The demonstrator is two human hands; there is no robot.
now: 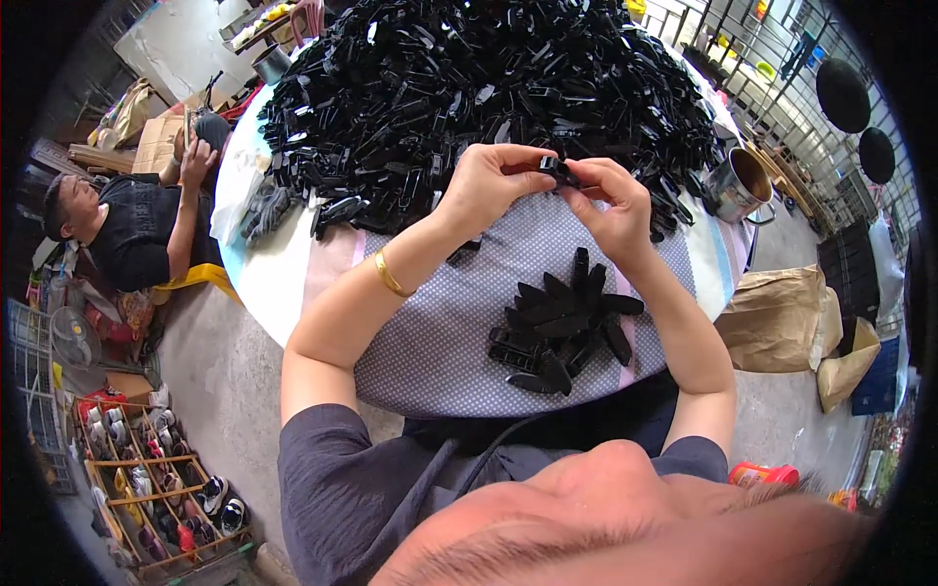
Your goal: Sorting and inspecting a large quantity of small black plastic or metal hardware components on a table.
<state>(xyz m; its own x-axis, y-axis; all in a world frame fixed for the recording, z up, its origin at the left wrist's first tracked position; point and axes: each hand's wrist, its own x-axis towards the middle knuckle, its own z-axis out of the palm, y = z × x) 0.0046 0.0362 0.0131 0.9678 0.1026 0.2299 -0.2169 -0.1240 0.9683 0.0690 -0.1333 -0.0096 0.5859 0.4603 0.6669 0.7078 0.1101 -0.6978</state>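
Observation:
Between my two hands, over the near side of the table, is a small black plastic part [554, 166]. My left hand [493, 184] pinches it from the left, thumb and fingertips together. From the right, the fingertips of my right hand [614, 202] close on the same part. A gold bangle circles my left wrist. Just beyond my hands rises a large heap of glossy black plastic parts [469, 88]. Nearer to me, below my right hand, lies a smaller pile of long black pieces [562, 322] on the patterned tablecloth [430, 332].
A metal pot [738, 186] stands at the table's right edge, and a dark grey glove [266, 210] lies at its left. Another person [127, 220] sits at the left. A shoe rack [156, 488] is on the floor lower left; brown paper sacks [782, 317] stand at right.

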